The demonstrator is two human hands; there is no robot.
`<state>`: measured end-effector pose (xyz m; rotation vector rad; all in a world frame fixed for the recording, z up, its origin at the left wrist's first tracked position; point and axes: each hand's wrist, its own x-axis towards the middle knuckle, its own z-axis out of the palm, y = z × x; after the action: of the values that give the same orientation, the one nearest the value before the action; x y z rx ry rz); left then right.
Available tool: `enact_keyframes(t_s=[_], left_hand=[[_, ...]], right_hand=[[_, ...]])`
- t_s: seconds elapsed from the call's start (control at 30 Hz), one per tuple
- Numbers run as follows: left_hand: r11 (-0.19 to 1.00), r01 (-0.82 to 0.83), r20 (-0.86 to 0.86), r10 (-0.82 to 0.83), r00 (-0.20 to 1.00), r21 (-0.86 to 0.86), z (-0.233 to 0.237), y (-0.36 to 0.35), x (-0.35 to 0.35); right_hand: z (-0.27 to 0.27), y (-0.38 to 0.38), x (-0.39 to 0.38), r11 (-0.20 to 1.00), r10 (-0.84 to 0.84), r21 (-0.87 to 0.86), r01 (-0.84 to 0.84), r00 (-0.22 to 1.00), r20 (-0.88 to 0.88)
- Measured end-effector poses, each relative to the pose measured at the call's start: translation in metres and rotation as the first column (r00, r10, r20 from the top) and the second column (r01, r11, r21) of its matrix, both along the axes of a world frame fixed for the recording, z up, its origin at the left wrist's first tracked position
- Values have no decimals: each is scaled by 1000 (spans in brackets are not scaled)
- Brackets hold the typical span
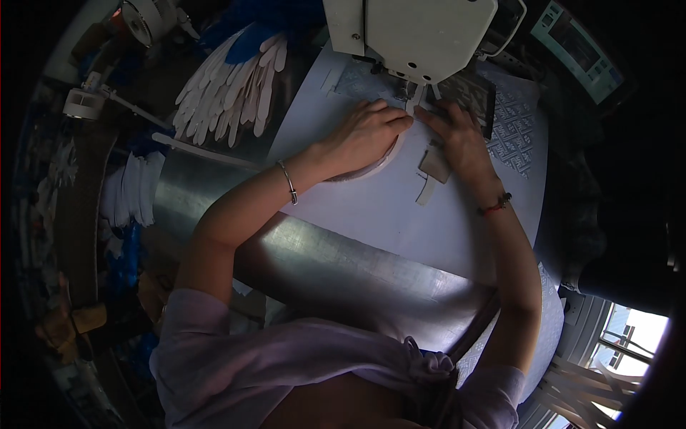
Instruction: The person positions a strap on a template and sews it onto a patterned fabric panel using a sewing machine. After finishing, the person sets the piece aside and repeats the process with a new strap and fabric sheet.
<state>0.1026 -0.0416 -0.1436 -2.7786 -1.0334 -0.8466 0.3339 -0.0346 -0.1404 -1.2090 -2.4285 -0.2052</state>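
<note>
A pale narrow strip point(389, 159) curves out from under my left hand point(368, 136) and runs up to the needle area of a sewing machine point(429, 36). The fingers of my left hand are bent and pressed together on the strip, just left of the needle. My right hand point(461, 136) lies on the other side, its fingers stretched and apart, the fingertips close beside the strip. Below its palm, a small brownish block point(436, 164) with a pale tab rests on the white work sheet point(343, 214). The strip's underside and the left fingertips are partly hidden.
Many pale strips with rounded ends point(229, 93) lie fanned out at the upper left, and another bundle point(132, 189) hangs lower down. A shiny metal table edge point(343, 257) runs in front of my body. At the upper right stands a lit screen point(579, 50).
</note>
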Motion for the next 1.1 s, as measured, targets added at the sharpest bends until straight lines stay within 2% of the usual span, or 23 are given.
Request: enact_keyframes(t_s=[0.4,0.57,0.77,0.97,1.1], left_hand=[[999,38,-22,-38,999,-4,3,6,-2],[994,89,-49,-93,994,-69,11,5,-8],[989,120,-4,-121,993,-89,18,4,-9],[983,90,-48,-99,994,-162,22,1,-9],[990,84,-88,-94,992,-113,22,-6,-12]], right_hand=[[-6,7,1,1000,-15,11,15,1000,3],[4,-2,5,999,37,-16,-36,999,25],[13,-7,6,997,49,-60,-46,998,48],[17,-9,22,990,130,-66,-127,990,52],[24,-20,26,994,80,-71,-78,997,23]])
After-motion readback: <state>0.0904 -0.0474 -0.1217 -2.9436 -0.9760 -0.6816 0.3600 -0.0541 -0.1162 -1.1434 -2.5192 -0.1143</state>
